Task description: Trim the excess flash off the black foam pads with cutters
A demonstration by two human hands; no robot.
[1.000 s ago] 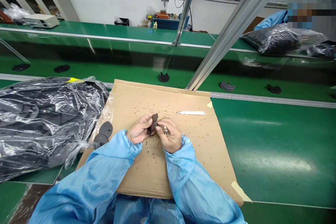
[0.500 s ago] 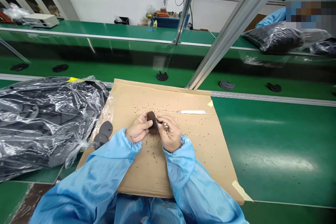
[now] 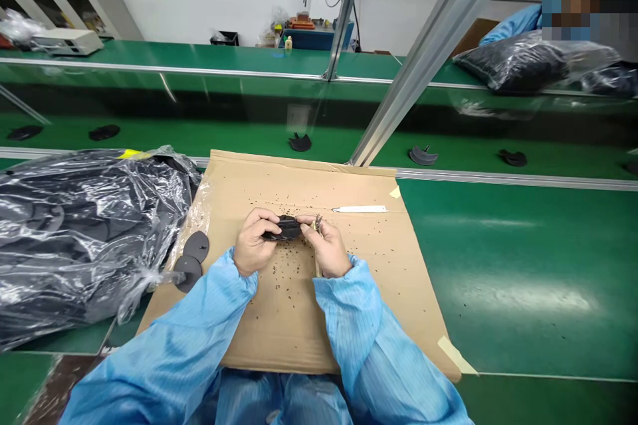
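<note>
Two hands [image 3: 253, 241] [image 3: 329, 251], one black part [image 3: 288, 228], one tool [image 3: 318, 224]

No text, label, brand, number or sign can be read. The pale rectangle [image 3: 299, 117] behind the green belt is too faint to make out, and the yellow patch [image 3: 130, 154] on the large plastic bag [image 3: 84, 246] shows no legible marks.
</note>
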